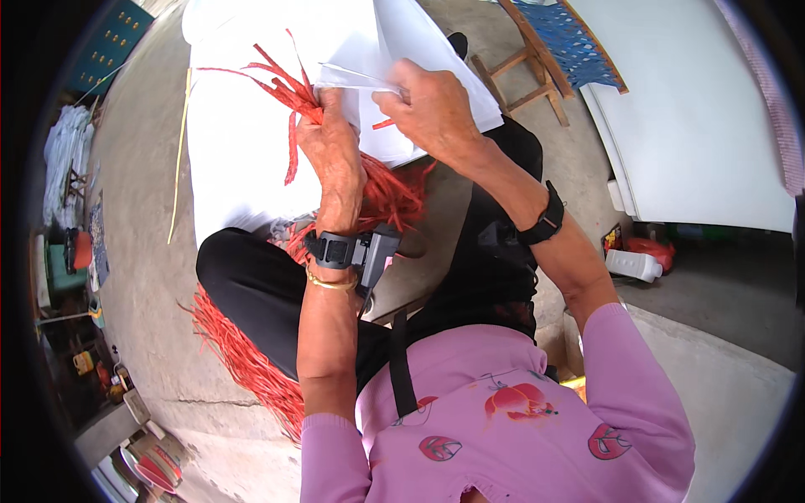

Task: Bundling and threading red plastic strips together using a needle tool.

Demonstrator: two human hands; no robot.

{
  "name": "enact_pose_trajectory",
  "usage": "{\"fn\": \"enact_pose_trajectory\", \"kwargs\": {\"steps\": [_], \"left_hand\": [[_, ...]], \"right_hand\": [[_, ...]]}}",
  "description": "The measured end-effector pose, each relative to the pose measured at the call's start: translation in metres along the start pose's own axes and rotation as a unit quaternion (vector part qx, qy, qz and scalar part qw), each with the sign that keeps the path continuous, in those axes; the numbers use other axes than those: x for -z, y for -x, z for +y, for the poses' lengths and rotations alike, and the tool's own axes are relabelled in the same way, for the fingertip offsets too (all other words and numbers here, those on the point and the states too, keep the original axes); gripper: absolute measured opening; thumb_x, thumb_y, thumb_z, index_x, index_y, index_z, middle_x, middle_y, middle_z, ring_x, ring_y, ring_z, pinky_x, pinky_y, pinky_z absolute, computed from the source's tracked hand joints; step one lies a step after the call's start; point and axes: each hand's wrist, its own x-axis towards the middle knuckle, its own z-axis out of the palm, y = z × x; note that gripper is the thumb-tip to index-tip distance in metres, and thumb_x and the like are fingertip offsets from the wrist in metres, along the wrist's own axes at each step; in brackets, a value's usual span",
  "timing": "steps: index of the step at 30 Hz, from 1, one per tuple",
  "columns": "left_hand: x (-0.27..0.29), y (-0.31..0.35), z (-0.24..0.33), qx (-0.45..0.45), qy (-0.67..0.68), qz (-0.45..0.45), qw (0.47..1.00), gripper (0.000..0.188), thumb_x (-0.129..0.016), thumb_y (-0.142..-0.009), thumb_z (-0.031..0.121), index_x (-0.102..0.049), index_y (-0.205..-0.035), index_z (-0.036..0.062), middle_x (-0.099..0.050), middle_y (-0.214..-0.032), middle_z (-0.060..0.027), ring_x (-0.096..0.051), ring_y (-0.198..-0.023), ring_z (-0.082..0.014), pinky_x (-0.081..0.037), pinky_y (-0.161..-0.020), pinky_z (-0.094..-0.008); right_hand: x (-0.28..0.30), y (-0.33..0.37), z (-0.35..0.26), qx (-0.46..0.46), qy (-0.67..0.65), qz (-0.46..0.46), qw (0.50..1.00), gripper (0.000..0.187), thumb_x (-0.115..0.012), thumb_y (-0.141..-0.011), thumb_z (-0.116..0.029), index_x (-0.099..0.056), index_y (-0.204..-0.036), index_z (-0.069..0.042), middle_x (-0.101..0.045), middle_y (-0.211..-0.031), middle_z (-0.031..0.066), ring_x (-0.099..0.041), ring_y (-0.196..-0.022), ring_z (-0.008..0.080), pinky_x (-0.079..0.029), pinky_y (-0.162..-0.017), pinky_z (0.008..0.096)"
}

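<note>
Above the person's lap, the left hand [331,147] was the grip that mattered — its fingers were pressed together around a bunch of red strips [285,88], holding them near their middle. The strips ran lengthwise up and to the left from that fist, fanning out at the free ends, while their lower lengths trailed down toward the knees. The right hand [432,109] sat just beside the left, to its right, with thumb and fingers pinching the edge of a white sheet [419,42] close to the bunch; one short red strip showed under its fingers. The two hands were about equally near the bunch, the left already on it.

I counted two hands, each with a black wrist strap, and one bunch in hand — its strips too many and too overlapped to number. A second heap of red strips [239,360] lay on the concrete floor [142,168] by the left thigh. Farther out stood one wooden stool [537,59] with a blue woven seat.
</note>
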Motion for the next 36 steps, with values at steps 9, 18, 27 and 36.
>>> {"fn": "enact_pose_trajectory", "kwargs": {"steps": [9, 18, 27, 36], "left_hand": [[0.014, -0.006, -0.003, -0.004, -0.012, 0.043, 0.999, 0.017, -0.060, -0.083, 0.015, -0.054, -0.073, 0.0030, -0.043, -0.055, 0.0037, -0.036, -0.043, -0.0050, -0.027, -0.038, -0.0232], [0.011, -0.001, -0.003, 0.025, 0.060, -0.001, 0.998, 0.028, -0.057, -0.087, 0.022, -0.047, -0.066, 0.0070, -0.042, -0.053, 0.0028, -0.034, -0.042, -0.0051, -0.025, -0.038, -0.0232], [0.013, 0.009, -0.007, 0.073, 0.132, -0.013, 0.988, 0.034, -0.051, -0.090, 0.033, -0.045, -0.068, 0.0084, -0.040, -0.052, 0.0032, -0.030, -0.038, -0.0058, -0.020, -0.034, -0.0229], [0.018, 0.024, -0.003, 0.056, 0.102, -0.052, 0.992, 0.024, -0.059, -0.086, 0.019, -0.049, -0.067, 0.0079, -0.042, -0.054, 0.0042, -0.033, -0.041, -0.0043, -0.023, -0.037, -0.0224]], "right_hand": [[-0.008, -0.002, 0.004, 0.066, -0.055, 0.103, 0.991, 0.020, -0.058, -0.072, -0.002, -0.052, -0.091, -0.004, -0.060, -0.063, 0.0115, -0.058, -0.052, 0.0253, -0.044, -0.050, 0.0347], [-0.017, 0.009, 0.002, 0.037, -0.140, 0.036, 0.989, 0.019, -0.055, -0.073, 0.001, -0.050, -0.091, -0.004, -0.060, -0.062, 0.0137, -0.060, -0.057, 0.0302, -0.046, -0.053, 0.0389], [-0.029, 0.016, -0.009, 0.026, -0.162, 0.017, 0.986, 0.017, -0.054, -0.077, -0.004, -0.054, -0.094, -0.002, -0.055, -0.057, 0.0141, -0.055, -0.051, 0.0276, -0.042, -0.050, 0.0377], [-0.035, 0.021, -0.006, 0.020, -0.173, 0.006, 0.985, 0.019, -0.054, -0.079, -0.005, -0.057, -0.097, -0.002, -0.050, -0.054, 0.0127, -0.048, -0.045, 0.0212, -0.038, -0.046, 0.0334]]}}
